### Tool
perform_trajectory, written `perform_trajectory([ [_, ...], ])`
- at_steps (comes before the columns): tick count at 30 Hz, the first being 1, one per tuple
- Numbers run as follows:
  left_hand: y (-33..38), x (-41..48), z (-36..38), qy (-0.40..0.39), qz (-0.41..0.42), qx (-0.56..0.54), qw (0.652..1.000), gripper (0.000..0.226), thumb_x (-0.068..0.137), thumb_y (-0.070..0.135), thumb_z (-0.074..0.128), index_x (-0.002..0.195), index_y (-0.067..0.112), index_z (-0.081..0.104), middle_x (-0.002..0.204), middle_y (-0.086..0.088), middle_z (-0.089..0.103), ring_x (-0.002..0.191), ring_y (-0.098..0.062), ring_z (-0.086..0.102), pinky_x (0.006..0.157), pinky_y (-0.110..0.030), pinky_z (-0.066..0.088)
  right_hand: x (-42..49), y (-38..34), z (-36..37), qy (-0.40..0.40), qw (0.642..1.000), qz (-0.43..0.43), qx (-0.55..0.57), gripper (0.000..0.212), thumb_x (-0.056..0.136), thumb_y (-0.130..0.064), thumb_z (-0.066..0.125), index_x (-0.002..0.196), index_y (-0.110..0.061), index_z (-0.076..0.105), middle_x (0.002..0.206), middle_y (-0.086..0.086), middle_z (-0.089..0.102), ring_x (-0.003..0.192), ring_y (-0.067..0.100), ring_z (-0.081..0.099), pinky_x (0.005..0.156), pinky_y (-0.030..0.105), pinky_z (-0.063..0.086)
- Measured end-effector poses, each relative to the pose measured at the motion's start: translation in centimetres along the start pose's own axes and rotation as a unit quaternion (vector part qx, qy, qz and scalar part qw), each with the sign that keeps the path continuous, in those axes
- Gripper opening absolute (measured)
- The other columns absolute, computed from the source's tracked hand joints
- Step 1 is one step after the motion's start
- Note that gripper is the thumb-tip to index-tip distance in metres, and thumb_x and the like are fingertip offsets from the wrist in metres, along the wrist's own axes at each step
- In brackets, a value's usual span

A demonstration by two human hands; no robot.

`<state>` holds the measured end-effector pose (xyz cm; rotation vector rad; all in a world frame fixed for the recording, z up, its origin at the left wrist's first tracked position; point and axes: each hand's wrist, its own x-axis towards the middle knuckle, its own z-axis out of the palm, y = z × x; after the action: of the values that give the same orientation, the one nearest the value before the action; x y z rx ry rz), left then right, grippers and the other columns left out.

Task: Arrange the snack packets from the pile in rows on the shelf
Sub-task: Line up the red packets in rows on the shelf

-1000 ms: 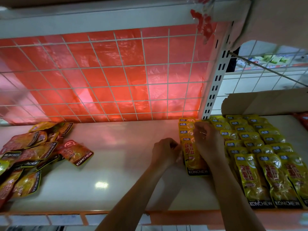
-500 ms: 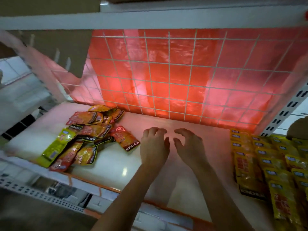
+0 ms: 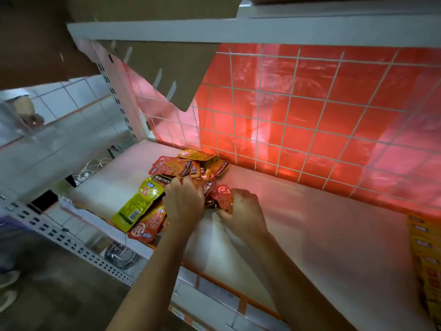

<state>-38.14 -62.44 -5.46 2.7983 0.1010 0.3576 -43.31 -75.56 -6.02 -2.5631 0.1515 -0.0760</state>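
- The shelf (image 3: 310, 235) is the holder here: a pale, flat board with an orange front edge.
- At its left end lies the pile (image 3: 188, 167) of snack packets, loose and overlapping. It sits close to the back corner. Most are orange and red, several with a black "KONCHEW" band showing.
- One yellow packet (image 3: 139, 203) lies at the left front of the pile, slanted, its lower end close to the shelf's front edge. An orange-red packet (image 3: 149, 225) lies just beside it at the front edge.
- Your left hand (image 3: 185, 205) is on the pile's near side, palm down, fingers bent into the packets. I cannot tell whether they have closed on one.
- Your right hand (image 3: 243, 212) is at the pile's right edge, fingers curled, pinching a red packet (image 3: 223, 197) that stands out above your knuckles.
- The two hands are near each other but apart.
- At the far right edge of the shelf you can see the rows of yellow packets (image 3: 426, 256), laid flat and overlapping, well apart from the pile. The picture edge cuts them off.
- Behind the shelf stands a white wire grid (image 3: 290, 108) with a red plastic sheet (image 3: 334, 130) behind it.
- An upper shelf (image 3: 238, 32) runs overhead, and a cardboard flap (image 3: 171, 68) hangs down from it above the pile.
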Motion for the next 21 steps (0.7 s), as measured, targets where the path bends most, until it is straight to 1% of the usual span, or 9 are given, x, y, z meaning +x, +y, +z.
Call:
perform_trajectory([
  [2,-0.4,0.2,0.3,-0.019,-0.022,0.002,1.000,0.044,0.094,0.047,0.047,0.113,0.009,0.058,0.112,-0.017,0.056,0.103,-0.036,0.053,0.083,-0.043,0.046,-0.1,-0.1,0.5,0.008,0.999,0.010,-0.052,0.057,0.080,-0.042,0.063,0.128,-0.016,0.047,0.122,0.007,0.053,0.113,0.026,0.045,0.092,0.036,0.042],
  [5,-0.5,0.1,0.6,-0.013,-0.008,0.002,1.000,0.047,0.093,0.055,0.046,0.110,0.012,0.056,0.107,-0.015,0.055,0.098,-0.033,0.056,0.079,-0.042,0.050,-0.3,0.0,0.9,0.042,0.996,0.017,-0.083,0.045,0.083,-0.035,0.060,0.123,-0.017,0.050,0.118,0.005,0.056,0.106,0.023,0.048,0.086,0.034,0.042],
  [8,-0.3,0.0,0.7,0.005,0.008,-0.025,1.000,0.037,0.092,0.044,0.055,0.106,0.009,0.059,0.107,-0.012,0.053,0.098,-0.030,0.053,0.080,-0.038,0.045,-0.1,-0.1,0.4,0.044,0.995,0.033,-0.082,0.030,0.087,-0.028,0.051,0.114,-0.017,0.056,0.109,0.006,0.063,0.098,0.026,0.054,0.079,0.035,0.044],
  [10,-0.1,-0.4,1.0,0.018,0.019,-0.053,0.998,0.033,0.087,0.031,0.067,0.108,0.006,0.061,0.122,-0.015,0.047,0.111,-0.033,0.046,0.092,-0.039,0.040,-0.2,-0.1,-0.5,0.032,0.996,0.074,-0.043,0.026,0.089,-0.022,0.048,0.112,-0.015,0.057,0.106,0.010,0.065,0.097,0.030,0.059,0.079,0.034,0.046],
  [12,0.3,-1.3,1.3,0.027,0.016,-0.117,0.993,0.049,0.079,0.021,0.077,0.119,0.006,0.055,0.140,-0.023,0.031,0.127,-0.040,0.035,0.105,-0.045,0.035,-0.5,0.4,-1.1,0.038,0.992,0.117,0.027,0.026,0.089,-0.015,0.048,0.114,-0.014,0.058,0.104,0.012,0.066,0.096,0.032,0.060,0.077,0.031,0.045],
  [14,0.9,-2.3,1.5,0.026,0.028,-0.177,0.983,0.070,0.075,0.015,0.080,0.135,0.008,0.045,0.144,-0.027,0.023,0.132,-0.044,0.032,0.108,-0.050,0.034,-1.2,1.3,-1.3,0.066,0.981,0.141,0.114,0.023,0.088,-0.013,0.050,0.108,-0.012,0.060,0.100,0.012,0.067,0.091,0.032,0.061,0.074,0.030,0.045],
  [15,1.4,-2.8,1.5,0.016,0.040,-0.207,0.977,0.079,0.075,0.013,0.079,0.142,0.010,0.038,0.142,-0.027,0.027,0.129,-0.043,0.037,0.106,-0.049,0.038,-1.6,1.7,-1.3,0.078,0.971,0.154,0.165,0.020,0.087,-0.013,0.051,0.104,-0.012,0.061,0.096,0.011,0.067,0.087,0.031,0.061,0.072,0.031,0.047],
  [18,3.3,-4.2,0.9,-0.036,0.073,-0.277,0.958,0.095,0.076,0.011,0.078,0.151,0.013,0.020,0.126,-0.021,0.057,0.111,-0.036,0.059,0.090,-0.037,0.045,-3.2,2.6,-1.7,0.090,0.929,0.198,0.299,0.014,0.086,-0.011,0.053,0.095,-0.015,0.063,0.087,0.009,0.066,0.081,0.029,0.064,0.068,0.039,0.054],
  [21,5.8,-6.2,0.5,-0.071,0.081,-0.326,0.939,0.102,0.074,0.018,0.081,0.151,0.013,0.015,0.120,-0.015,0.064,0.100,-0.032,0.066,0.082,-0.032,0.048,-5.2,4.2,-3.1,0.129,0.897,0.221,0.359,0.016,0.082,-0.005,0.057,0.092,-0.015,0.065,0.084,0.010,0.068,0.077,0.029,0.068,0.067,0.041,0.057],
])
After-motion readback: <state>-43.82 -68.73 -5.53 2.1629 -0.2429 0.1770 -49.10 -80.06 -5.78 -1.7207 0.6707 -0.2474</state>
